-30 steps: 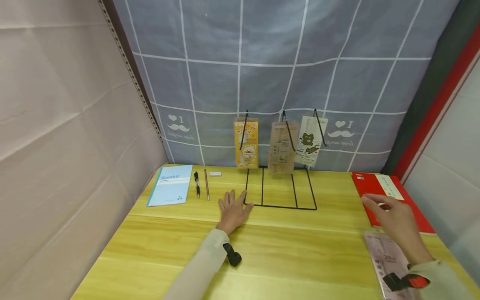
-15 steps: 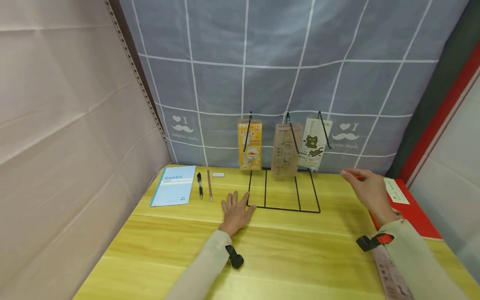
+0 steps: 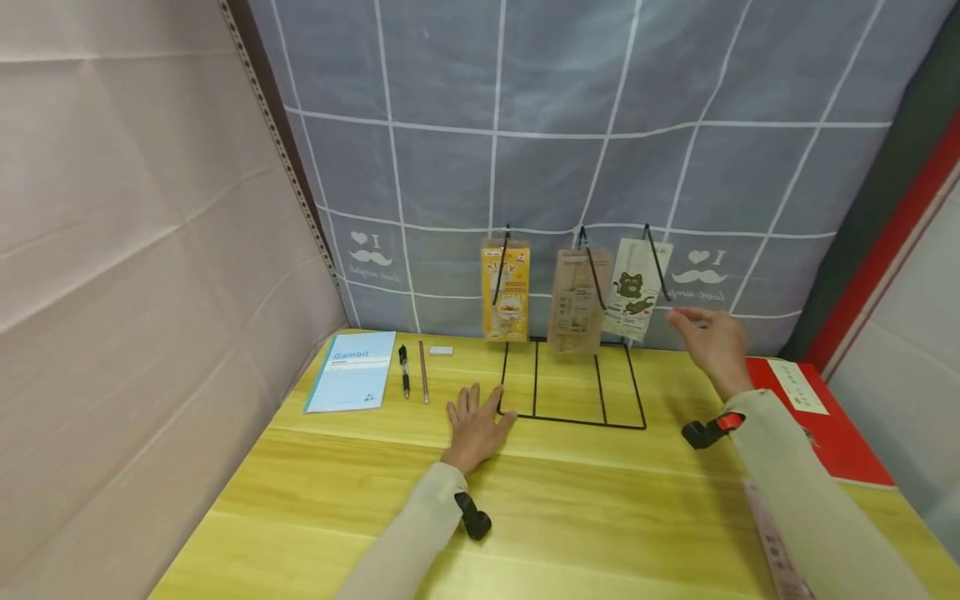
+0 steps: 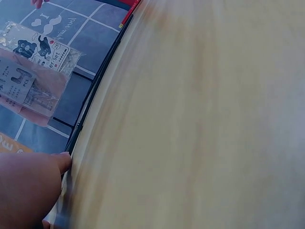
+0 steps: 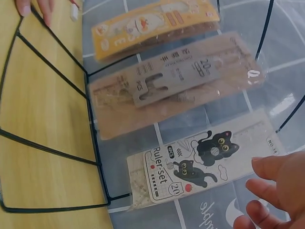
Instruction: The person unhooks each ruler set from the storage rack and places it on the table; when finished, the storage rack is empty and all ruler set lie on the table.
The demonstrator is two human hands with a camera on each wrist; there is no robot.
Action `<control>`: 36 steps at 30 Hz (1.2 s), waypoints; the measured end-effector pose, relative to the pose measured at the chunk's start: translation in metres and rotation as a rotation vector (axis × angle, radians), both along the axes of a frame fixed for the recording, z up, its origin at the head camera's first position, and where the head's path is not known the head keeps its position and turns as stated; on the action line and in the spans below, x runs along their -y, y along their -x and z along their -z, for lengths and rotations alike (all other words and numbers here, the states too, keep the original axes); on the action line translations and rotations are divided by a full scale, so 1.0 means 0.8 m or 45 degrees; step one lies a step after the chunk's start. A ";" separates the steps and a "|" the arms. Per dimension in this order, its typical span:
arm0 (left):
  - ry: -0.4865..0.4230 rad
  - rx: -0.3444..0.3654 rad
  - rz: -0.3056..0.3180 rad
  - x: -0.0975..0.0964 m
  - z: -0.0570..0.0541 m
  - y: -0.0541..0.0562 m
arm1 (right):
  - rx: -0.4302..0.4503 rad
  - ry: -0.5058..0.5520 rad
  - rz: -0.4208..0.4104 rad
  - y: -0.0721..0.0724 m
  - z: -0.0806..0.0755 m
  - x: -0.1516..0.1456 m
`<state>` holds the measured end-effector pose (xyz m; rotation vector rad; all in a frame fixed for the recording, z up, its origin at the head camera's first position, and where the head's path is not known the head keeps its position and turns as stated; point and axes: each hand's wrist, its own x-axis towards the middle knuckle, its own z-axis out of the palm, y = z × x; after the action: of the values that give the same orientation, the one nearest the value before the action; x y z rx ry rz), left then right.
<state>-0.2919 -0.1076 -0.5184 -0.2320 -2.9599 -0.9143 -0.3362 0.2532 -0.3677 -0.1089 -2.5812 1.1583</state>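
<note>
Shifted leftward, the right hand [image 3: 711,343] is now beside the hanging white ruler set [image 3: 633,287], fingers loosely parted. The left hand [image 3: 477,429], spread, touches the black rack [image 3: 536,379].

Did a quick headcount from where I'm standing: two bare hands, one left hand [image 3: 476,432] plus one right hand [image 3: 708,346], and two black wrist gadgets [image 3: 474,518]. One wire rack [image 3: 573,422], three hooks [image 3: 502,264] up top. Fronts showing on those: one yellow packet [image 3: 512,321], one brownish packet [image 3: 576,329], one white packet [image 3: 628,310] with two cats printed on it. Can't tell if any are doubled up behind. On the table [image 3: 600,500] there's one more packet, a pink one [image 3: 772,550], lol. Plus one pen [image 3: 405,372], one pencil [image 3: 423,372], one eraser [image 3: 442,351], one blue notebook [image 3: 351,371], one red book [image 3: 843,429]. Two moustache prints [image 3: 371,257] on the backdrop [image 3: 442,183].
</note>
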 end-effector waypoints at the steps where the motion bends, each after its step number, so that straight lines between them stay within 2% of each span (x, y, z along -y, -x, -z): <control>1: 0.002 -0.003 0.000 0.000 0.001 0.001 | -0.007 0.007 0.000 0.004 0.000 0.001; 7: 0.032 -0.006 -0.004 -0.001 0.003 0.004 | -0.047 0.067 0.013 0.025 0.002 0.001; 16: 0.009 0.004 0.003 0.000 0.002 0.004 | 0.036 0.128 0.088 0.056 0.002 0.006; 21: 0.020 0.013 -0.006 0.000 0.002 0.002 | -0.010 0.157 0.123 0.071 0.000 0.011; 29: 0.010 0.029 -0.014 -0.002 0.002 0.003 | -0.060 0.179 0.074 0.089 0.000 0.013; 36: 0.011 0.029 -0.018 -0.002 0.002 0.002 | -0.051 0.187 0.077 0.099 -0.001 0.015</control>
<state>-0.2939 -0.1060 -0.5197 -0.2017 -2.9826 -0.9085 -0.4154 0.2410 -0.3670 -0.1927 -2.4394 1.3126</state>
